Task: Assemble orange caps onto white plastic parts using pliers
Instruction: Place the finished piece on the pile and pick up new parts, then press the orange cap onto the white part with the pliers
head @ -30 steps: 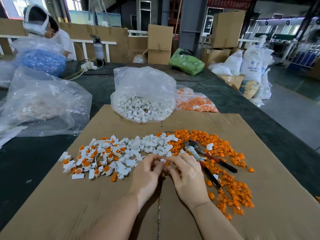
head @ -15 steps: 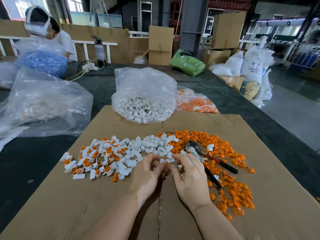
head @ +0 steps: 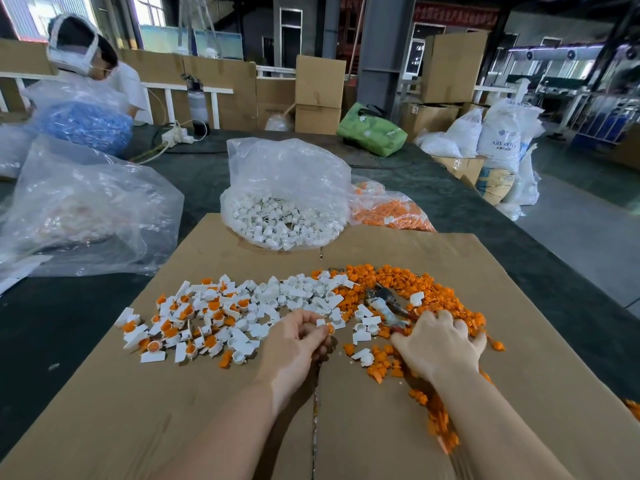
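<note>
From the head camera I see my left hand [head: 298, 336] curled, its fingertips pinching a small white part with an orange cap [head: 327, 327] seated on or against it, held just above the cardboard sheet [head: 207, 427]. I cannot tell whether the cap is fully pressed home.

My right hand [head: 440, 344] lies over the near end of the pliers [head: 386, 306], fingers bent down into the loose orange caps [head: 408, 282]. The handles are hidden under the palm, so I cannot tell whether the fingers have closed on them; only the metal head and a wrapped stretch show beyond the knuckles.

The loose white parts [head: 294, 292] lie in a band left of the caps, and pieces already capped [head: 187, 317] lie further left.

I judge I am between fitting by hand and pressing with the tool. Next I need a firm hold on the pliers' handles, lift them clear of the caps, then bring the jaws to the pinched piece and squeeze squarely.
</note>
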Tool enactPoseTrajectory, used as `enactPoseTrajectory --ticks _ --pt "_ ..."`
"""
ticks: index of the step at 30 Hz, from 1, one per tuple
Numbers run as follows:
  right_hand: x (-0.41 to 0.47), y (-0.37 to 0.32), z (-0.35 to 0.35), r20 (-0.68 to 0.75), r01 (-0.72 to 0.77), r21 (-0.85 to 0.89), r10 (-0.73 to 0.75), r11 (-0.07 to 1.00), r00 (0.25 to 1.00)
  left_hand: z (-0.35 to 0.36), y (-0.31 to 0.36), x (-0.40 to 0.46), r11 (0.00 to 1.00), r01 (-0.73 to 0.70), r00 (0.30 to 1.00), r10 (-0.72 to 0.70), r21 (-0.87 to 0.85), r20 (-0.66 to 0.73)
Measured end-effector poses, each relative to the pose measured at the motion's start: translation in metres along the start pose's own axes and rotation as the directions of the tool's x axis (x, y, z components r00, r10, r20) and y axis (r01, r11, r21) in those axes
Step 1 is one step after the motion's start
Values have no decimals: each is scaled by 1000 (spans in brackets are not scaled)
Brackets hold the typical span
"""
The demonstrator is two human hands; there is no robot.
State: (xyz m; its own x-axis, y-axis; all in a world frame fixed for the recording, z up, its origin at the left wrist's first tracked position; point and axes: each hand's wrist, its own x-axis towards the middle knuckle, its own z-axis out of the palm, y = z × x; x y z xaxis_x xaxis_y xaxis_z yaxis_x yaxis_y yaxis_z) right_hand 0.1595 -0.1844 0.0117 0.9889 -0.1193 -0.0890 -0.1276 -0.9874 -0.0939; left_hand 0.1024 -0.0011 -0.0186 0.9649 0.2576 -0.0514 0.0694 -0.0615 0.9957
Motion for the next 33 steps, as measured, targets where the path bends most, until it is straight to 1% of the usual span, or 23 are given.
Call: enactPoseTrajectory --ticks 3,6,10,11,13,15,16,18,20,23,25,28,30,33 --pt "1 0 0 -4 7 -14 -7 1000 1000 -1 0 0 1000 7 1000 -7 9 -13" --pt "2 -1 1 -14 8 6 -8 1000 1000 -1 1 1 1000 13 999 -13 27 -31" --pt "-3 -2 -1 -104 84 67 -77 994 992 0 4 4 999 44 998 -44 10 -46" --pt "-6 -2 -4 -136 111 82 -99 990 986 0 6 5 998 59 997 -60 -25 -49" --pt "-11 -5 -11 -208 198 120 -171 973 963 1 12 6 984 95 993 -104 -148 -54" --pt "-19 -11 -19 -215 308 182 -268 934 939 0 17 7 955 123 989 -140 -271 -45" --pt "-23 -15 -23 -181 339 249 -301 907 936 -1 19 8 950 126 989 -143 -287 -39" --pt "-30 -24 -27 -49 323 426 -335 845 941 -3 23 10 952 123 990 -138 -281 -34" --pt "-35 -29 -30 89 252 578 -367 776 926 -4 27 14 940 135 988 -153 -313 -34" --pt "-41 -33 -31 248 124 718 -418 685 874 -6 32 18 926 157 981 -185 -344 -51" --pt "-43 -35 -33 334 38 742 -417 669 845 -9 31 21 930 154 979 -188 -333 -73" --pt "-45 -38 -37 420 -54 750 -412 659 808 -12 30 24 942 145 978 -183 -303 -103" --pt "-45 -40 -39 446 -88 757 -414 647 793 -12 30 25 942 142 977 -183 -303 -113" --pt "-45 -41 -41 456 -94 757 -421 646 784 -12 29 26 942 140 975 -184 -305 -121"
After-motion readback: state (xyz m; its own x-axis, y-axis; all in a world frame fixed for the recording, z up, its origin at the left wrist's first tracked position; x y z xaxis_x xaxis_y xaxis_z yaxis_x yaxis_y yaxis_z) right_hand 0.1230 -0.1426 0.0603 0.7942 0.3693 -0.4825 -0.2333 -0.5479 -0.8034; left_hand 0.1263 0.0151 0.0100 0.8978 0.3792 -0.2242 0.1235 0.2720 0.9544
